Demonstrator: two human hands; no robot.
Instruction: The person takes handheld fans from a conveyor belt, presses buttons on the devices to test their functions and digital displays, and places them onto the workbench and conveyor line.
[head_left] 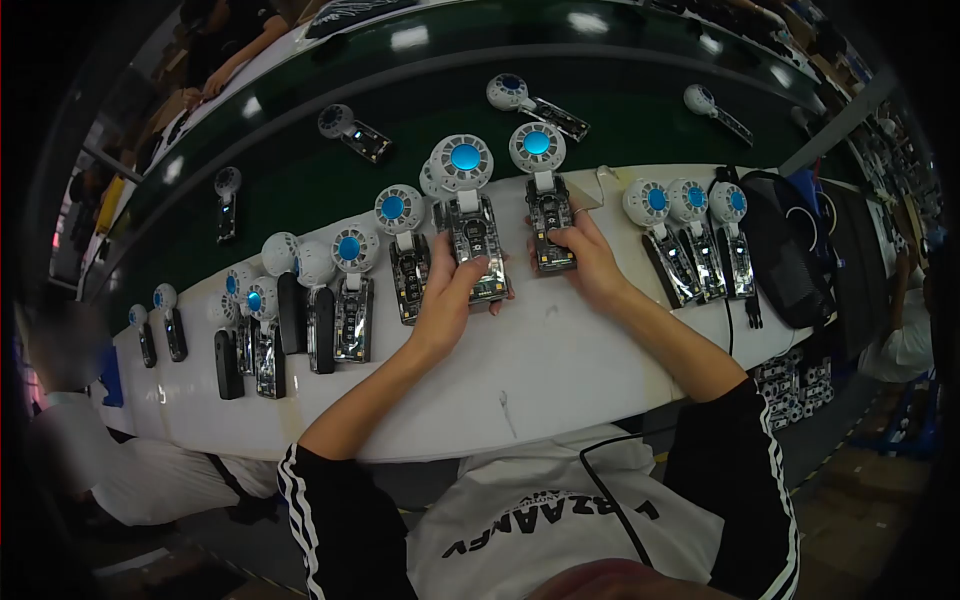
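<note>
My left hand [447, 300] is wrapped round the clear handle of a handheld fan [474, 235], its thumb lying on the front. That fan has a round white slotted head with a blue centre, and another white head shows partly behind it. In my right hand [588, 255] is a second handheld fan [548, 215] of the same kind, with my thumb pressed on the handle's face. Both fans are upright, side by side, with their heads away from me. Just left of my left hand lies another fan [400, 212] on the white table [540, 360].
Several similar fans [352, 300] lie along the table's left, and three fans [692, 240] lie at the right beside a black mesh bag [785, 250]. More fans [355, 135] are spaced along the green conveyor belt [420, 120] beyond. Other people sit at left and right.
</note>
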